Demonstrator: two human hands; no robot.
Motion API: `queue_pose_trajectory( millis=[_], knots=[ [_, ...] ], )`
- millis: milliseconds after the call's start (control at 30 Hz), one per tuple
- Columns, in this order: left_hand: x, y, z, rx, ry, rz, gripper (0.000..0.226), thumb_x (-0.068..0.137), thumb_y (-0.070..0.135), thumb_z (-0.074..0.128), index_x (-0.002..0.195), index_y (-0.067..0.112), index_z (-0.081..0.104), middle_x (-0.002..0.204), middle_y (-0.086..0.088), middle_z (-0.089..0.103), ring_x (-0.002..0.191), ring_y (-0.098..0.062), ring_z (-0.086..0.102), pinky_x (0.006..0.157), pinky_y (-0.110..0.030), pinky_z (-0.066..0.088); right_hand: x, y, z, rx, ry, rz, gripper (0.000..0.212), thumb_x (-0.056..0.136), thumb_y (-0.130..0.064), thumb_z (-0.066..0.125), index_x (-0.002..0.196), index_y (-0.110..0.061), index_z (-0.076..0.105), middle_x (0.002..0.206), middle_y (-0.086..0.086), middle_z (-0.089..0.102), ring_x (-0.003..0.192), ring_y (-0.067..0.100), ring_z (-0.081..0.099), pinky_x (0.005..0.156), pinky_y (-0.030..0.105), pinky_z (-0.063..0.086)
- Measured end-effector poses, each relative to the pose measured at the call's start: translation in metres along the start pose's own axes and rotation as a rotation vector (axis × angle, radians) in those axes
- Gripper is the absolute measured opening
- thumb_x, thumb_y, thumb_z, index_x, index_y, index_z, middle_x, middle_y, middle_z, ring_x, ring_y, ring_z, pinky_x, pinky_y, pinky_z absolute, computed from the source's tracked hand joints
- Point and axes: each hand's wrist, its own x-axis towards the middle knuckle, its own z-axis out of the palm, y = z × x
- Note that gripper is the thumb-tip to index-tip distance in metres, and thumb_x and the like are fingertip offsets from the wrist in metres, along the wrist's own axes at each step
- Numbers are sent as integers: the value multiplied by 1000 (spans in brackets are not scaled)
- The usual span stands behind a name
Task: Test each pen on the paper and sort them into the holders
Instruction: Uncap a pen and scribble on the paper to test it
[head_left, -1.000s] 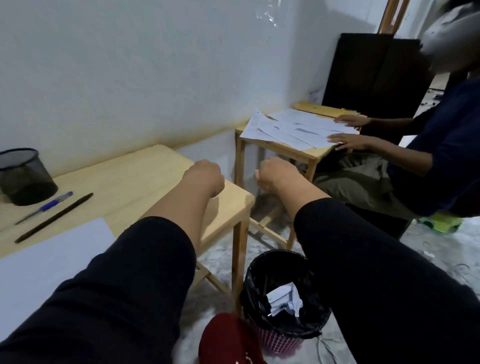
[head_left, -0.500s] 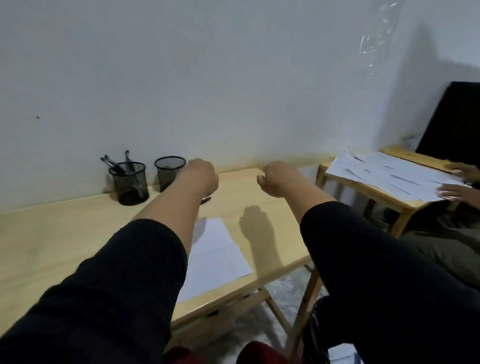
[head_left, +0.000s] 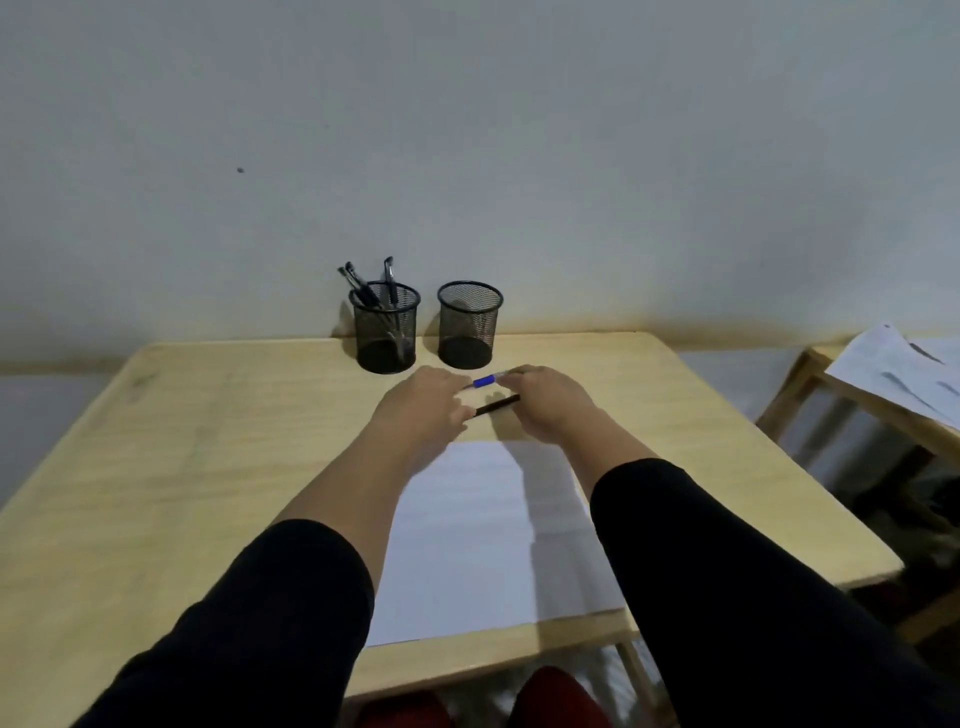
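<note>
Head view, both hands reaching just in front of the right holder (head_left: 469, 325), left hand (head_left: 423, 405) and right hand (head_left: 545, 400) curling fingers around the blue pen (head_left: 485, 381), black pen (head_left: 496, 405) lying between them, grip itself hidden.

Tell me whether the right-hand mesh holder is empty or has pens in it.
Empty, as far as shows: the right holder has nothing rising above its rim, and its mesh shows only a dark base. The left holder has several pens sticking out.
</note>
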Motion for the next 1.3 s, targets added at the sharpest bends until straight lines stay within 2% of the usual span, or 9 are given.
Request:
queue_pose_trajectory(
  millis=[167,333,433,533,633,700,800,1033,1300],
  knots=[
    [1,-4,11,-61,-42,-124,28,87,28,56,114,24,62,113,-7,64,102,-25,57,88,-38,50,11,-3,17,-17,18,-57,24,88,-15,45,99,-12,66,112,12,63,109,31,53,81,34,46],
    [0,-3,17,-147,42,-176,25,88,19,55,111,22,65,110,-6,67,100,-24,59,89,-36,49,11,-3,24,6,89,-67,22,90,-18,49,103,-9,63,112,13,63,111,31,51,77,33,40],
    [-4,2,9,-303,220,-227,33,88,15,56,121,20,59,113,-5,65,102,-21,58,92,-30,45,9,-1,15,62,137,-64,22,90,-12,48,108,-8,58,106,17,62,106,34,52,74,34,39],
    [-2,9,-6,-437,453,-237,45,86,15,60,130,16,49,119,-6,61,113,-21,54,98,-30,40,7,-5,1,402,296,10,28,90,-9,52,116,-11,60,107,13,66,101,29,55,79,32,42],
    [-2,18,-18,-608,425,-282,40,86,22,61,124,11,54,118,-7,64,109,-19,58,95,-26,43,5,-21,-17,979,413,155,20,87,-9,58,106,-11,65,89,4,67,77,18,58,77,30,46],
    [-7,23,-20,-676,355,-291,30,87,23,60,115,13,62,113,-5,68,100,-13,61,85,-12,42,0,-31,-28,1306,416,188,6,84,-8,61,85,-13,62,72,1,60,70,17,59,74,33,52],
    [-16,22,-24,-729,380,-308,19,88,16,59,104,14,68,94,-3,70,75,-3,55,61,4,36,-10,-39,-36,1580,333,153,16,85,-3,61,74,-11,53,66,5,54,59,15,55,63,26,54],
    [-43,6,-47,-659,360,-245,16,86,12,60,96,17,71,77,9,62,64,4,50,56,2,35,-28,-50,-36,1647,-34,-58,13,93,-8,50,83,-8,59,60,6,49,40,10,45,40,19,35],
    [-91,-67,-61,-602,526,-536,17,88,4,55,94,11,70,90,-7,62,82,-19,54,45,4,34,-30,-27,-36,1808,137,16,16,93,-6,48,81,-7,58,48,0,53,35,9,44,36,16,32]
  ],
)
